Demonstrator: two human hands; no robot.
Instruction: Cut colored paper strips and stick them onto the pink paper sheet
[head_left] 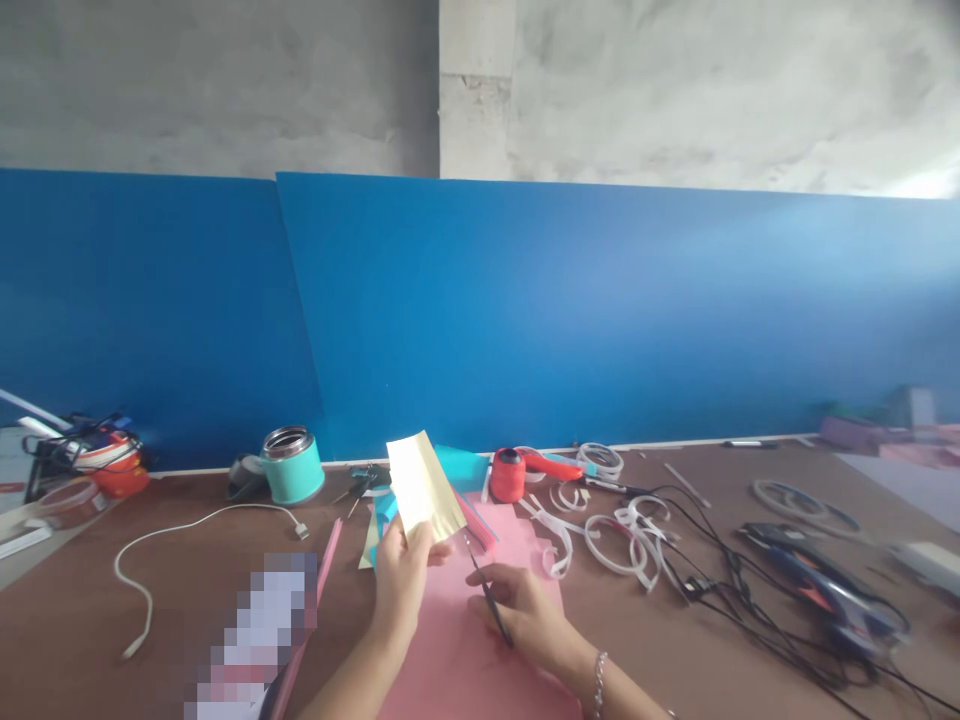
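Observation:
Pale yellow paper (424, 485) is pinched between the thumb and fingers of my left hand (403, 575), tilted up above the table. My right hand (521, 610), with a bracelet at the wrist, holds a thin dark tool (491, 597) that looks like a pen or craft knife; its tip points up and left, just below the paper's lower right corner. Pink sheets (450, 660) lie under both hands. Behind the yellow paper are blue paper (461, 467) and a narrow darker pink strip (478, 528).
A teal cup (292, 467) and a white cable (187, 522) lie left. Behind my right hand are a red round object (508, 476) and curled white strips (615, 545). Black cables (731, 570) and a dark blue tool (832, 600) lie right. A blue panel (562, 320) stands behind.

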